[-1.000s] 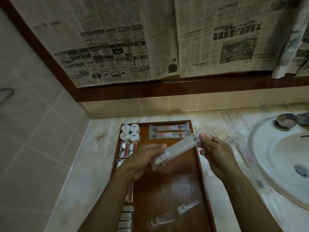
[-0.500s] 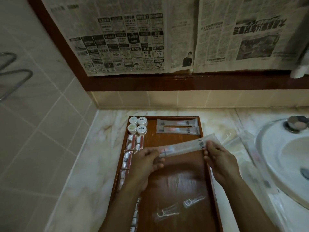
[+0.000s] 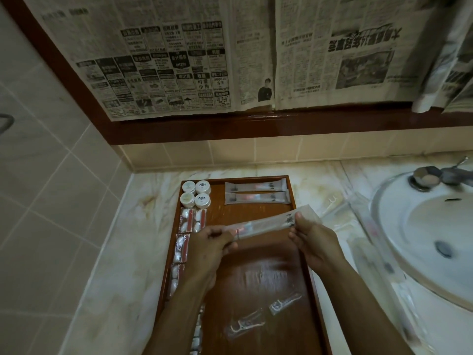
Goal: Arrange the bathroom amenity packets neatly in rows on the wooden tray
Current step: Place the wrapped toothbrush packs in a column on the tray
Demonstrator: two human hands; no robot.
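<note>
A long clear toothbrush packet [image 3: 268,224] hangs just above the wooden tray [image 3: 258,275], nearly level. My left hand [image 3: 207,249] pinches its left end and my right hand [image 3: 314,242] pinches its right end. Two matching packets [image 3: 257,192] lie in a row at the tray's far right. Several small round white jars [image 3: 196,193] stand at the far left corner. A column of cotton-bud packets [image 3: 190,221] runs down the tray's left side, partly hidden by my left arm. Two floss-pick packets [image 3: 261,316] lie loose near the front.
The tray sits on a marble counter [image 3: 122,252] in a tiled corner. A white sink [image 3: 430,231] with a chrome tap [image 3: 440,175] is at the right. More clear packets [image 3: 363,239] lie on the counter between tray and sink. Newspaper [image 3: 230,55] covers the wall above.
Both hands have lowered the long packet toward the tray and turned it from tilted to almost level, closer to the two packets lying at the far end.
</note>
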